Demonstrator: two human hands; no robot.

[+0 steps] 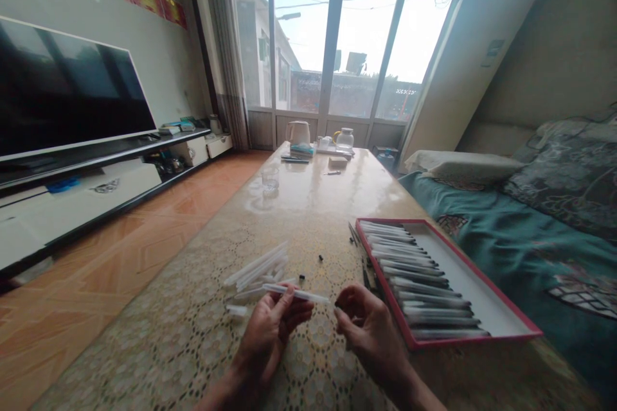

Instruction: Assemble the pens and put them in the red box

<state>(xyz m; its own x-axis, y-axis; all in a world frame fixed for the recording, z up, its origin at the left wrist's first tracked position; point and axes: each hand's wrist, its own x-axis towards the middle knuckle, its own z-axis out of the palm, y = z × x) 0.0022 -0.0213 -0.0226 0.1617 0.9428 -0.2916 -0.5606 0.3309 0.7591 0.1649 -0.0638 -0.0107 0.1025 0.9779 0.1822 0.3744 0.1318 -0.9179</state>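
My left hand (274,321) is closed around a whitish translucent pen barrel (301,294), which lies nearly level and points right. Just past its right end, my right hand (366,321) is pinched; a dark speck shows at the fingertips, too small to name. Behind my left hand is a loose pile of white pen tubes (258,266). Two small black pieces, one nearer (302,277) and one farther (321,259), lie on the tablecloth. To the right, a pink-rimmed box (486,276) contains a row of several clear pens (424,282) with dark ends.
Thin dark pen parts (355,234) lie along the box's left side. Farther down the patterned table (193,327) stand a drinking glass (270,181), a kettle (299,133), a glass pot (344,140) and a small box (338,162). A sofa (482,225) borders the right side.
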